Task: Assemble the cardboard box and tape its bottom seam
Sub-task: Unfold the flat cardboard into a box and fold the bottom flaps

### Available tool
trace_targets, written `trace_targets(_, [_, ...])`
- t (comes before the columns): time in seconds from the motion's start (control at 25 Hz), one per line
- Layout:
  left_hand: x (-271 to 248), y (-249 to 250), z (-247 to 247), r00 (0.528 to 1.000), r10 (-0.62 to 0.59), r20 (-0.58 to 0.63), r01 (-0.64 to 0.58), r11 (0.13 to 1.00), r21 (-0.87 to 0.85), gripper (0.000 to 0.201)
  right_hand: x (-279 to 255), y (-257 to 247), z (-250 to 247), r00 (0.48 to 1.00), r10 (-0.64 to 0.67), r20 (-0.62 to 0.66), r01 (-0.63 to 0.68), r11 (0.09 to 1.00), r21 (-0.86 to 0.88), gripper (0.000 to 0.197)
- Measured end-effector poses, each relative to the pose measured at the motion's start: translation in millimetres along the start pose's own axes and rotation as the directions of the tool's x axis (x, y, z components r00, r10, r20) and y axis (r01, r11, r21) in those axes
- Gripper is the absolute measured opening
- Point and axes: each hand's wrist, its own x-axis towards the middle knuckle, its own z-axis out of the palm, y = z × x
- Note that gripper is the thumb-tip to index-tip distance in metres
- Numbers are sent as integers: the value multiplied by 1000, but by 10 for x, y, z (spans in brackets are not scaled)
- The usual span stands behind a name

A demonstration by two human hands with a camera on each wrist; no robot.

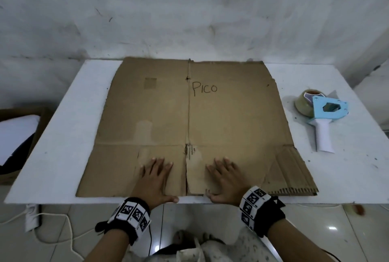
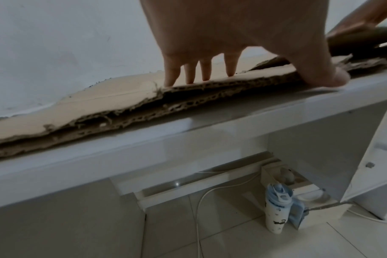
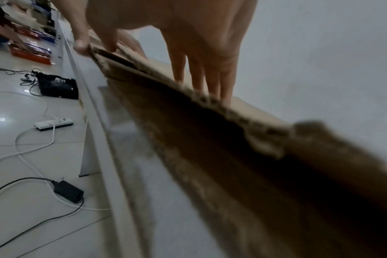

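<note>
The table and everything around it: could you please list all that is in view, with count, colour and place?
Cardboard box: one, brown, lying flattened on the table, "PICO" written on it.
Table: one, white, against the wall.
Tape dispenser: one, light blue with a white handle and a roll of tape, on the table right of the box.
Bottle: one, white with a blue cap, on the floor under the table.
Power strip: one, white, on the floor.
Adapter: one, black, on the floor, cable attached.
Wrist bands: two, black with black-and-white markers, one on each wrist.
Left hand: flat on the box's near flap, thumb at its edge.
Right hand: likewise, on the neighbouring flap.
</note>
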Motion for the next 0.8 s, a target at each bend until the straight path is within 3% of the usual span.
trace_targets(0.08, [-64,-13,-9,992,43,-118,-44,999,-11,126,22,27,-22,995,-40,-89,39,999,-19,65])
trace_targets(0.16, [-145,13,15,971,72,-228,-80,996,-26,92,82,50,-115,946,-173,-275,142,981,-131,47])
trace_targets(0.24, [-186,45,8,923,120,-366,-154,986,-65,67,108,40,-229,914,-203,-351,163,977,-140,44])
trace_targets(0.32, [-174,101,-167,839,145,-525,-207,976,-61,71,80,59,-274,905,-191,-381,157,980,-120,56])
trace_targets(0.44, [-138,159,-523,757,151,-636,-202,979,-7,75,-37,134,-113,916,-194,-352,162,980,-118,60])
trace_targets(0.56, [-157,132,-630,750,200,-631,-237,971,27,73,-137,120,209,978,-144,-154,130,987,-96,58])
trace_targets(0.68, [-200,127,-403,779,239,-580,-263,964,43,70,-167,138,376,984,-46,-170,49,999,12,49])
trace_targets(0.8, [-241,124,-165,836,186,-516,-226,974,-14,68,-146,425,256,972,134,-192,-115,987,108,66])
